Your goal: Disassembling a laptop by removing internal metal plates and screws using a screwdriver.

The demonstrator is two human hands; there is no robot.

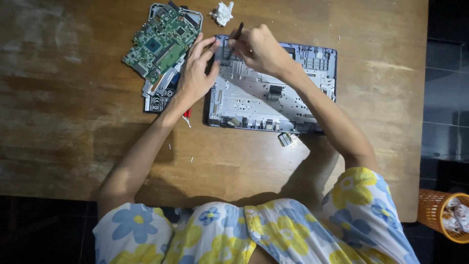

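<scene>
Head view, laptop shell: an opened grey laptop base (273, 95) is lying flat on the wooden table (73, 122), its bare metal inner frame facing up, right under both hands.
Head view, right hand: the right hand (261, 49) is hovering over the shell's far left corner, fingers pinching shut round a thin dark tool (237, 32) that is pointing up and away from the shell.
Head view, left hand: the left hand (195, 73) is resting at the shell's left edge, fingers spread loosely, fingertips touching the corner just beside the tool; it is gripping nothing.
Head view, circuit board: a green circuit board (161, 44) is lying left of the shell, on top of flat grey parts, just beside the left hand.
Head view, tissue: a crumpled white tissue (223, 12) is sitting just beyond the shell's far left corner.
Head view, small part: a little metal piece (285, 139) is lying at the shell's near edge.
Head view, basket: an orange basket (442, 215) is standing on the floor, well right of the shell.
</scene>
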